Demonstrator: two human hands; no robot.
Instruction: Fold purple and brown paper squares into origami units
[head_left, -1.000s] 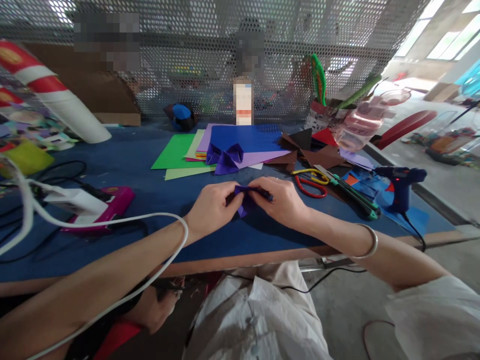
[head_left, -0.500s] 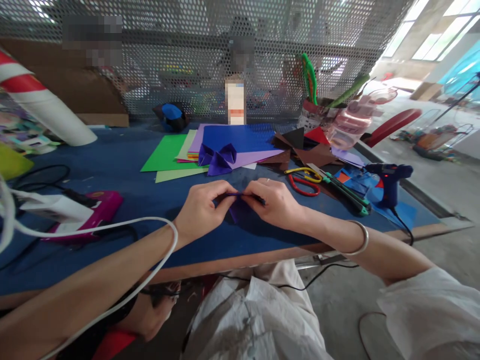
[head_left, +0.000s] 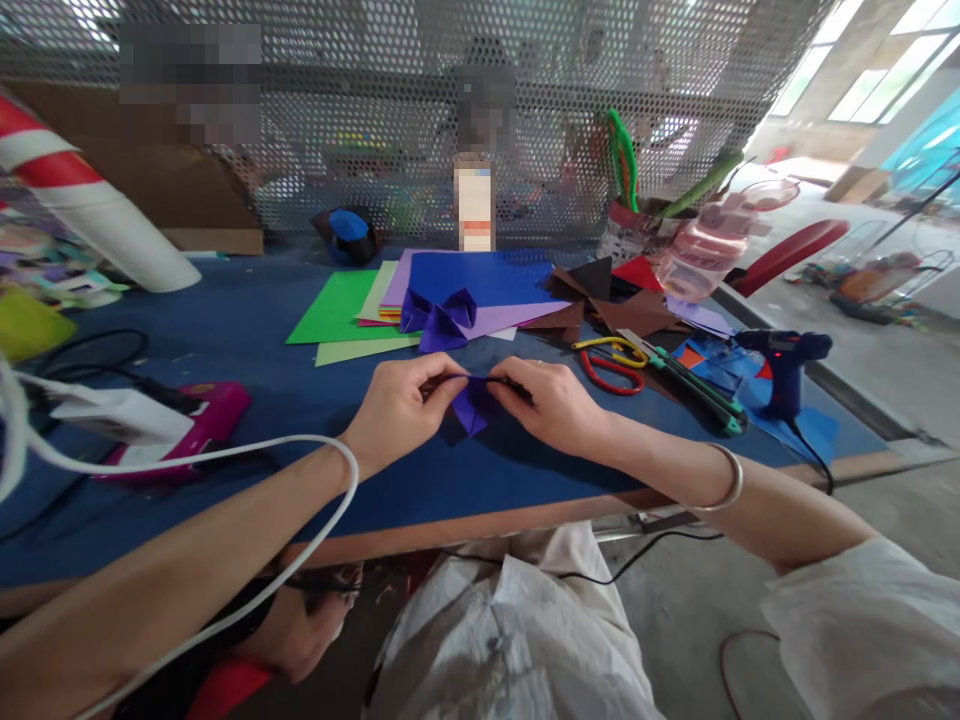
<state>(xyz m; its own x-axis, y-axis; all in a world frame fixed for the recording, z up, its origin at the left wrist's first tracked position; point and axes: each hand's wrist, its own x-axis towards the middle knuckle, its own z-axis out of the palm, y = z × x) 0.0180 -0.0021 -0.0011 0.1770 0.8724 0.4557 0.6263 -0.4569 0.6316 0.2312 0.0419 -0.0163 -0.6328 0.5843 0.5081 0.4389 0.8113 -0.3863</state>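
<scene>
The left hand [head_left: 401, 402] and right hand [head_left: 556, 402] partly hide the purple paper [head_left: 472, 408]; the view's left edge crops the striped tube [head_left: 109, 210].

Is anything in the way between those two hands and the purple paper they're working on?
Nothing visible is: the left hand and right hand both pinch the purple paper near its top edge. A white cable crosses the left forearm in this view, but not between hand and paper.

The folded purple paper [head_left: 474, 390] now shows a wider pointed flap [head_left: 472, 415] toward the near side than half a second before.
</scene>
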